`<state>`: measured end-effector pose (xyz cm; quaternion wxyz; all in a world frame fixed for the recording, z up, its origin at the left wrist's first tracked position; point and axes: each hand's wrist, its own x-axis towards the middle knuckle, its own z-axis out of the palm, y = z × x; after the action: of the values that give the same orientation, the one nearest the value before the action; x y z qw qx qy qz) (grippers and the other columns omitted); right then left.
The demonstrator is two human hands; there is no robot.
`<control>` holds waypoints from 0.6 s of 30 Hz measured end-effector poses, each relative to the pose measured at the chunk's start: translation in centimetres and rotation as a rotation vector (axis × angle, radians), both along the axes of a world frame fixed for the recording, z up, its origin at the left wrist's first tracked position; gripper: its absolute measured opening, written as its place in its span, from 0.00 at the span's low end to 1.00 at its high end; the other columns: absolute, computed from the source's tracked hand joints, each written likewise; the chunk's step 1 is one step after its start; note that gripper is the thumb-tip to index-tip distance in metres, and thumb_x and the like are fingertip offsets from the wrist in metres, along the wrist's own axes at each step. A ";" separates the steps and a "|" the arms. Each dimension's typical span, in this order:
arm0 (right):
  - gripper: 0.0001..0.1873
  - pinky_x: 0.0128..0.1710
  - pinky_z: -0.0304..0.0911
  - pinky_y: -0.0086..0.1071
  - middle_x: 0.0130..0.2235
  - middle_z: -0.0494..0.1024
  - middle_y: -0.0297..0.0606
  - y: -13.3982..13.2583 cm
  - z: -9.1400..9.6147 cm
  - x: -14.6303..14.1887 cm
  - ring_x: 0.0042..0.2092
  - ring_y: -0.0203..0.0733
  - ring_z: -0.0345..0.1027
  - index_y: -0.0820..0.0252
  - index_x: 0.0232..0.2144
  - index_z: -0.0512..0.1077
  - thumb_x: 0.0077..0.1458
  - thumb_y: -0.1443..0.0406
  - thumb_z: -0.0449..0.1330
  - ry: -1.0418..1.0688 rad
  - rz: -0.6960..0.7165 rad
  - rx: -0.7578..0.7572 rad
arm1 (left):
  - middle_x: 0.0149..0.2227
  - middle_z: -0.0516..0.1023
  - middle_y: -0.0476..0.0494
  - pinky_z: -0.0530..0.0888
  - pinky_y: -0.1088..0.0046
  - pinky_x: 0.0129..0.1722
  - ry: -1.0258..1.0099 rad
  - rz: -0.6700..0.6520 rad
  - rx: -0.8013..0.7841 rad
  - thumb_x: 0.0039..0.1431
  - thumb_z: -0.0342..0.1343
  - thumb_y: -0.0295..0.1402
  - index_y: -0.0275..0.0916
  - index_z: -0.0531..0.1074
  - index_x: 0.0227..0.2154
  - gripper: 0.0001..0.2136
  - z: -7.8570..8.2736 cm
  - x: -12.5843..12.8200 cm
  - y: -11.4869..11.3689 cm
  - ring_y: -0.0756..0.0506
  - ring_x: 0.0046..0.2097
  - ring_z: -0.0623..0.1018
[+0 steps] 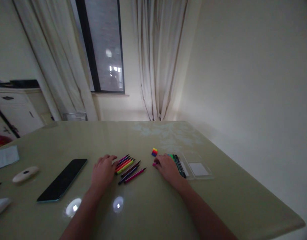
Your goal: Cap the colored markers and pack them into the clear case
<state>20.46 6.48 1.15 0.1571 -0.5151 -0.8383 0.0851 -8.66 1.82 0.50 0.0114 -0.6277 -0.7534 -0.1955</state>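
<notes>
At the far left, a white cabinet (23, 101) stands behind the bench (93, 216), and a sheet of paper (5, 157) lies at the bench's edge. Just nearer is a pale oval object (25, 174) with a dark spot, and to its right a phone (62, 180) lies flat, its dark face up. Next comes the left hand (104, 170), resting by the left ends of the pens (125, 166); its thumb and forefinger are slightly apart, and I cannot tell whether they press on a pen. The pens lie slanted side by side between the two hands, dark tips toward the upper right: purple, red, orange and yellow ones close together, three darker ones more loosely spaced on the near side. Right of them, a small stack of yellow, red and blue pieces (155, 152) sits just beyond the right hand (166, 166). That hand's fingers are curled together, pinching a small pink piece (154, 164). Beside it, an open clear case (208, 176) holds green and dark markers (179, 165) in its left half and a white card (198, 169) in its right.
</notes>
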 end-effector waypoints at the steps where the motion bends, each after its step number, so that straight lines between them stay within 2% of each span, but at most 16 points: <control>1: 0.06 0.48 0.60 0.35 0.42 0.82 0.42 0.0 0.0 0.0 0.46 0.48 0.71 0.58 0.39 0.79 0.62 0.66 0.61 0.014 0.015 0.002 | 0.49 0.79 0.36 0.71 0.59 0.50 0.005 0.002 -0.024 0.67 0.45 0.39 0.40 0.79 0.46 0.18 -0.2 -0.3 0.0 0.35 0.52 0.76; 4: 0.06 0.51 0.61 0.36 0.43 0.81 0.42 -0.1 -0.1 -0.2 0.48 0.47 0.71 0.58 0.39 0.78 0.62 0.69 0.61 0.143 0.063 0.024 | 0.46 0.81 0.37 0.72 0.61 0.48 -0.059 -0.036 -0.070 0.67 0.45 0.39 0.40 0.79 0.42 0.17 -1.0 -0.8 0.3 0.37 0.48 0.78; 8: 0.06 0.49 0.65 0.34 0.44 0.80 0.41 -0.1 -0.4 -0.7 0.46 0.42 0.72 0.58 0.40 0.77 0.61 0.68 0.61 0.524 0.081 -0.034 | 0.41 0.82 0.39 0.73 0.64 0.45 -0.177 -0.031 -0.065 0.65 0.47 0.41 0.40 0.76 0.40 0.14 -1.6 -1.3 0.8 0.39 0.45 0.79; 12: 0.07 0.48 0.69 0.36 0.42 0.82 0.40 0.3 -0.7 -0.9 0.45 0.42 0.76 0.58 0.40 0.77 0.60 0.63 0.62 0.866 0.104 -0.139 | 0.44 0.81 0.36 0.73 0.60 0.49 -0.242 -0.057 0.041 0.64 0.46 0.40 0.37 0.76 0.43 0.17 -1.3 -0.7 1.0 0.38 0.46 0.79; 15: 0.11 0.49 0.70 0.39 0.41 0.84 0.41 0.6 -0.7 -1.0 0.45 0.45 0.78 0.58 0.39 0.77 0.57 0.58 0.65 1.065 0.117 -0.211 | 0.45 0.79 0.37 0.75 0.62 0.50 -0.397 -0.198 0.149 0.64 0.45 0.41 0.38 0.78 0.44 0.18 -0.5 1.1 0.8 0.40 0.46 0.79; 18: 0.15 0.51 0.70 0.41 0.41 0.84 0.42 0.6 -0.6 -1.0 0.46 0.46 0.78 0.58 0.39 0.78 0.55 0.55 0.67 1.136 0.121 -0.230 | 0.44 0.81 0.41 0.75 0.63 0.49 -0.532 -0.373 0.158 0.63 0.49 0.43 0.41 0.78 0.42 0.16 0.3 3.6 0.2 0.41 0.46 0.80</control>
<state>19.48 7.12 0.50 0.5201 -0.3535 -0.6360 0.4472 -5.08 2.05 0.84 -0.1730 -0.6789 -0.5847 -0.4090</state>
